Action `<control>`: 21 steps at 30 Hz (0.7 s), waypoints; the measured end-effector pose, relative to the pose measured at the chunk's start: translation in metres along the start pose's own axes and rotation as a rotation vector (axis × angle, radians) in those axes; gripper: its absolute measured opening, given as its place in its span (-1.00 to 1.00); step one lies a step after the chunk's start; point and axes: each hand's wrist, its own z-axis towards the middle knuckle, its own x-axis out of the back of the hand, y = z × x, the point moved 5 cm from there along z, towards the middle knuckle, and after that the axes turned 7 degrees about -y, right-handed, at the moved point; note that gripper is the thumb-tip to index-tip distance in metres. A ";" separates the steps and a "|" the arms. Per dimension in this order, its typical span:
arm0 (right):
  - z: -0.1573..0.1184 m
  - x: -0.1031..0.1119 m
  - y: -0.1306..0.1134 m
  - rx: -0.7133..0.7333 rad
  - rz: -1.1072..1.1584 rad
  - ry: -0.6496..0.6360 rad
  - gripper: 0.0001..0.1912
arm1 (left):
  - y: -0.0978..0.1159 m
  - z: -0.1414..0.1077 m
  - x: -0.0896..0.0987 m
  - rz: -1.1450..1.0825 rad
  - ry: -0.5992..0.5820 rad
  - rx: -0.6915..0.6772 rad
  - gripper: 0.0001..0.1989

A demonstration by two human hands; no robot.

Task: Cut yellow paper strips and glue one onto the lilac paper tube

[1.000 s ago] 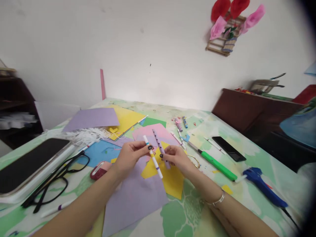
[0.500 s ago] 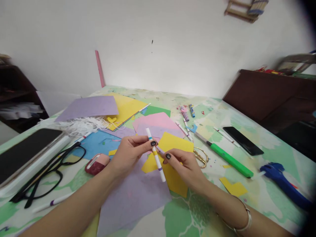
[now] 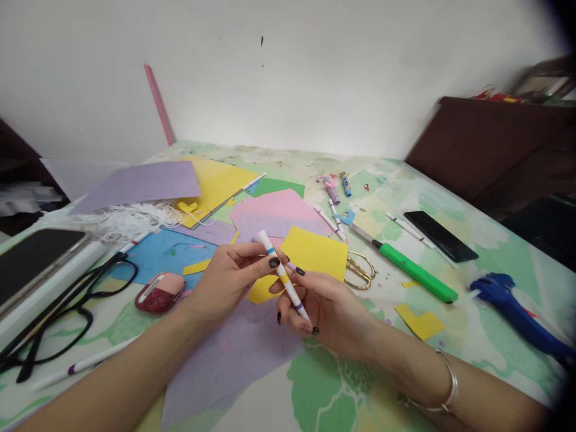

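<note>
The left hand (image 3: 225, 275) pinches the banded white marker (image 3: 290, 289); the right hand (image 3: 336, 307) curls around its lower end, its grip unclear. Over the lilac paper (image 3: 225, 363) between the hands, light fingertip pressure would best steady the white marker without slipping

My table (image 3: 324, 396) held a black phone (image 3: 441, 236), a green cutter (image 3: 416, 272), a blue glue gun (image 3: 517, 312), gold scissors (image 3: 360, 270) and black-rimmed glasses (image 3: 81, 309).

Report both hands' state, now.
Left hand: closed, pinching the white pen.
Right hand: half-curled at the pen's lower part; whether it grips anything cannot be told.
</note>
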 end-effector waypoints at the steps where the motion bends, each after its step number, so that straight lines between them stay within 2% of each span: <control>1: -0.001 0.000 -0.001 0.007 -0.001 0.016 -0.68 | -0.001 0.000 0.000 0.005 -0.002 0.001 -0.84; 6: -0.003 0.002 -0.004 0.074 0.006 0.071 -0.74 | -0.001 0.000 -0.002 0.036 -0.043 -0.008 -0.90; 10: -0.004 0.000 -0.003 0.064 0.012 0.047 -0.74 | -0.001 -0.001 -0.005 0.027 -0.083 -0.017 -0.91; 15: -0.007 -0.004 0.000 0.036 0.051 -0.011 -0.78 | 0.004 -0.001 -0.006 0.024 -0.035 -0.062 -0.86; 21: -0.005 -0.003 0.002 0.041 0.003 -0.064 -0.78 | 0.003 -0.003 -0.009 -0.013 0.023 0.005 -0.79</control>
